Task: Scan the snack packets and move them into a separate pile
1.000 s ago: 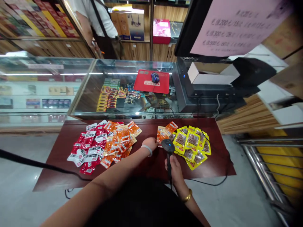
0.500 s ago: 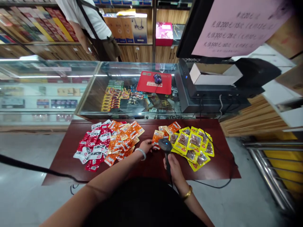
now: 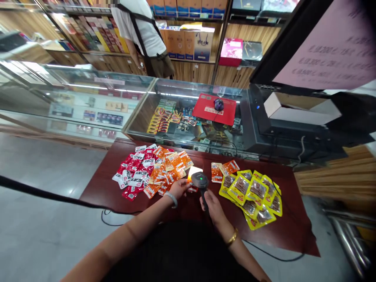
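Just beyond the head of the scanner (image 3: 200, 181), a little to its left, a single orange packet (image 3: 194, 171) glows pale under the reader's light, and the head hides its near edge. The left hand (image 3: 178, 188) comes in from the scanner's left side. Its thumb and fingertips are closed narrow on the packet's near left corner, so the packet is held rather than lying loose on the table (image 3: 96, 188). Whether its far edge rests on the wood I cannot tell.

On the scanner's near side, the right hand (image 3: 212, 204) is wrapped fully round the handle. The scanner's long axis runs from that fist away from the person and leans slightly left, so the head faces the packet, and a green lamp shows on top of the head. Head and packet sit just beside each other, overlapping in this view, and of the two hands the left is the nearer to the packet.

Left of the scanner spreads the orange pile (image 3: 169, 168), close by the left hand, with the red pile (image 3: 132, 176) past it. Right of the scanner lies a pair of orange sachets (image 3: 223, 170) — near it but apart — followed by a fan of yellow packets (image 3: 252, 194). Beyond the scanner stands a glass counter (image 3: 176, 94) bearing a red mouse pad (image 3: 205, 109). Behind that, another person (image 3: 143, 31) in a white top faces the shelves.
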The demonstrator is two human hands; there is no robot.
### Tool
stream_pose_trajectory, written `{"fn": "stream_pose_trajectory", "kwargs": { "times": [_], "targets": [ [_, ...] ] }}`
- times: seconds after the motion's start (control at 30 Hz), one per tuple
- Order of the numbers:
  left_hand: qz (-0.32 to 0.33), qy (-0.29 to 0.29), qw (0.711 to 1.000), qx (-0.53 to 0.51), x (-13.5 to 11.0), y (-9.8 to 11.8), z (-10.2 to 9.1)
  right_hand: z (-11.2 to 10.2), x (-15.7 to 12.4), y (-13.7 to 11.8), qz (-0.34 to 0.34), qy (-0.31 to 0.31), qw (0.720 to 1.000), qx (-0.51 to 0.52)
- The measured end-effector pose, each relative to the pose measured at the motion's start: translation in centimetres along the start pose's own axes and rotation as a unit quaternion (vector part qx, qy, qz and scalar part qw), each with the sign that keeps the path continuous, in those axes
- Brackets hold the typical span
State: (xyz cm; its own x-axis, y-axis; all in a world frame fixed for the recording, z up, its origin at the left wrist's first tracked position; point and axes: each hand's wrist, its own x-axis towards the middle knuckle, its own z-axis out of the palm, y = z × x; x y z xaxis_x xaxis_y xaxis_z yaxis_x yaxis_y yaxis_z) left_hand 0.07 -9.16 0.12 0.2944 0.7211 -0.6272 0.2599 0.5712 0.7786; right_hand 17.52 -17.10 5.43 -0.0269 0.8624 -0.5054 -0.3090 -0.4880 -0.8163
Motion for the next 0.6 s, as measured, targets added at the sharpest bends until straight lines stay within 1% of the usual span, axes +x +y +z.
{"fn": "stream_pose_trajectory", "kwargs": {
  "times": [0.03,0.07,0.1,0.13,0.17,0.2,0.23,0.27,0.3,0.33,0.37,0.43,0.5,0.53,0.6],
  "targets": [
    [-0.01,0.019,0.999,0.027,-0.3,0.3,-0.8,0.0,0.0,0.0,0.0,0.0,1.0,0.001],
    [-0.018,0.051,0.996,0.072,-0.7,0.6,-1.6,-0.1,-0.1,-0.1,-0.001,0.001,1.0,0.001],
    [-0.019,0.096,0.987,0.131,-1.1,1.0,-2.6,-0.3,-0.1,-0.1,-0.001,0.005,1.0,0.002],
    [-0.008,0.161,0.966,0.202,-1.4,1.6,-3.5,-0.5,-0.2,-0.1,0.0,0.01,1.0,0.003],
    [0.016,0.232,0.933,0.275,-1.7,2.1,-4.2,-0.7,-0.3,-0.1,0.001,0.018,1.0,0.005],
    [0.047,0.295,0.893,0.336,-1.8,2.8,-4.7,-1.0,-0.5,-0.2,0.001,0.026,1.0,0.009],
    [0.08,0.338,0.855,0.384,-1.7,3.4,-4.8,-1.3,-0.6,-0.2,0.001,0.034,0.999,0.013],
    [0.108,0.355,0.829,0.419,-1.3,4.0,-4.6,-1.6,-0.8,-0.1,-0.002,0.042,0.999,0.015],
    [0.129,0.348,0.817,0.442,-0.7,4.6,-4.0,-2.0,-1.0,-0.1,-0.007,0.05,0.999,0.016],
    [0.145,0.318,0.817,0.459,0.2,5.2,-3.0,-2.4,-1.2,-0.1,-0.012,0.058,0.998,0.015],
    [0.158,0.275,0.823,0.471,1.3,5.8,-1.7,-2.8,-1.3,0.0,-0.017,0.067,0.998,0.013],
    [0.173,0.18,0.837,0.486,3.8,6.8,1.6,-3.6,-1.7,0.2,-0.021,0.087,0.996,0.012],
    [0.168,0.109,0.843,0.498,6.5,7.7,4.9,-4.4,-2.0,0.5,-0.017,0.106,0.994,0.021],
    [0.158,0.088,0.844,0.506,7.7,8.1,6.3,-4.8,-2.1,0.6,-0.014,0.116,0.993,0.027],
    [0.133,0.072,0.839,0.523,9.7,9.0,8.7,-5.4,-2.3,0.9,-0.008,0.136,0.99,0.04]
  ]
}}
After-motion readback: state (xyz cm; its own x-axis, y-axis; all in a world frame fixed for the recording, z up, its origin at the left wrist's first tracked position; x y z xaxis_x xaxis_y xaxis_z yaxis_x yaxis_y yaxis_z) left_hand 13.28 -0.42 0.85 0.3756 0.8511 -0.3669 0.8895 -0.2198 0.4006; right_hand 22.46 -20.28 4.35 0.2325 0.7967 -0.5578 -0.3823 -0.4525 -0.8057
